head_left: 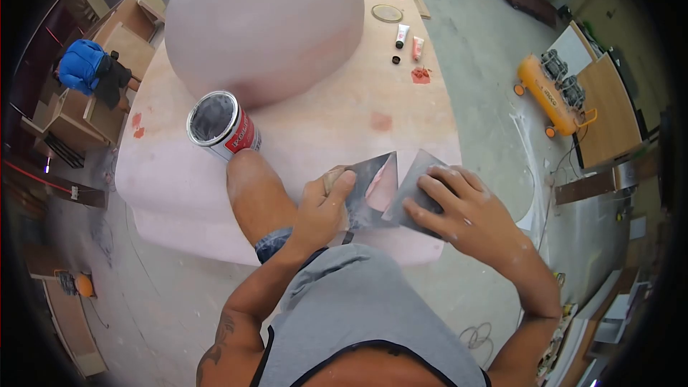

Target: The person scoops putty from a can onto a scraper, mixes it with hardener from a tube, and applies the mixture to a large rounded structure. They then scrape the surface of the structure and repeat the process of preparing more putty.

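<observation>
My left hand (326, 204) grips a dark flat putty board (367, 213) with a smear of pink putty (383, 185) on it. My right hand (462, 208) is closed on a grey rectangular spreader (424, 168), fingers across its face and one edge close to the board. Beside my bent knee (254, 186) stands an open can (244, 135) with a red label and grey contents, slightly tilted in view. Beneath everything is a broad pale pink and tan surface (322, 129), with a large smooth pink dome (265, 21) at its back.
On the surface's right lie a white tube (402, 36), a pink tube (418, 49), a small black cap (395, 60), a round lid (387, 13) and a red dab (421, 75). An orange air compressor (552, 93) stands right. A person in blue (84, 64) bends among wooden furniture, left.
</observation>
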Available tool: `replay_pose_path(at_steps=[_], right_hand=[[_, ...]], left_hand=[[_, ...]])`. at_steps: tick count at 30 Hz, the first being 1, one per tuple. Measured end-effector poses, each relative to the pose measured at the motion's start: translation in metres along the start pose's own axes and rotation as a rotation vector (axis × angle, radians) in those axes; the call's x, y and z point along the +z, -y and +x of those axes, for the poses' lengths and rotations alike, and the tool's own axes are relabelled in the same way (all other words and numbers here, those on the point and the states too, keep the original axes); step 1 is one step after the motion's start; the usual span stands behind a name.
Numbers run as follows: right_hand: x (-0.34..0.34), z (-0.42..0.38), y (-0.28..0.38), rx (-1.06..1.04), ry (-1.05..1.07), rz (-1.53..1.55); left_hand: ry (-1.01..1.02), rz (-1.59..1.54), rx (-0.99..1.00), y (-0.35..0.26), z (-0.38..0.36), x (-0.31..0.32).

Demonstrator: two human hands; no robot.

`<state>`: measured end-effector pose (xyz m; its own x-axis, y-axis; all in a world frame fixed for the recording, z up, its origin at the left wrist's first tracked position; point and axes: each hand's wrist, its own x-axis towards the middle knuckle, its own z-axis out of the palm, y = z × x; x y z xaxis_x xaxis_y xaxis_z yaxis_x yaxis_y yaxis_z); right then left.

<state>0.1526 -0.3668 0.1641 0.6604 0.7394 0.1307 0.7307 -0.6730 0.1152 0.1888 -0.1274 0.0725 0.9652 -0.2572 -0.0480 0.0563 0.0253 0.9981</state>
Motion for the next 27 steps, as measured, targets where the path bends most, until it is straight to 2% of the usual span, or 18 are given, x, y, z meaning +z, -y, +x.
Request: replay_pose_path(at_steps=[1,2,3,5,6,8,10,12,14,15,16,18,20,21,23,24,26,27], right_hand=[[0.001,-0.002,0.003,0.002,-0.002,0.0],[0.005,-0.004,0.01,0.029,-0.149,0.153],[0.01,-0.006,0.018,0.055,-0.297,0.303],[0.081,0.006,0.048,0.137,-0.791,0.752],[0.105,0.012,0.054,0.19,-1.012,0.9],[0.116,0.006,0.039,0.426,-0.845,0.789],[0.113,-0.016,0.008,0.548,-0.351,0.347],[0.114,-0.027,0.006,0.675,-0.629,0.655],[0.112,-0.028,0.026,1.088,-1.092,1.192],[0.108,-0.03,0.033,1.012,-1.368,1.547],[0.103,-0.033,0.042,1.023,-1.372,1.54],[0.094,-0.034,0.061,0.994,-1.388,1.974],[0.102,-0.014,0.077,1.19,-1.286,1.717],[0.107,-0.01,0.077,1.191,-1.291,1.748],[0.107,-0.005,0.064,1.201,-1.301,1.769],[0.099,-0.001,0.053,1.131,-1.352,1.742],[0.082,0.005,0.032,1.03,-1.437,1.701],[0.074,0.004,0.021,0.998,-1.467,1.688]], left_hand=[[-0.022,-0.353,-0.079,-0.014,-0.003,0.008],[-0.045,-0.708,-0.159,-0.021,-0.006,0.016],[-0.044,-0.707,-0.158,-0.013,-0.006,0.024],[0.051,-1.166,-0.293,0.013,-0.006,0.036],[0.049,-1.161,-0.297,0.018,-0.007,0.034],[0.158,-0.898,-0.073,0.024,-0.01,0.029],[0.096,-0.836,-0.053,0.024,-0.012,0.034],[0.039,-0.783,-0.018,0.022,-0.006,0.04],[-0.223,-0.709,-0.011,0.023,0.005,0.046],[-0.217,-0.709,-0.02,0.03,0.008,0.044],[-0.237,-0.698,0.064,0.039,0.013,0.04],[-0.241,-0.686,0.145,0.043,0.018,0.043],[-0.302,-0.529,0.332,0.032,0.018,0.053],[-0.285,-0.53,0.326,0.029,0.015,0.053],[-0.087,-0.208,0.242,0.022,0.006,0.049],[-0.079,-0.212,0.243,0.018,0.005,0.046],[0.16,0.28,0.422,0.01,0.004,0.041],[0.204,0.459,0.85,0.022,0.012,0.041]])
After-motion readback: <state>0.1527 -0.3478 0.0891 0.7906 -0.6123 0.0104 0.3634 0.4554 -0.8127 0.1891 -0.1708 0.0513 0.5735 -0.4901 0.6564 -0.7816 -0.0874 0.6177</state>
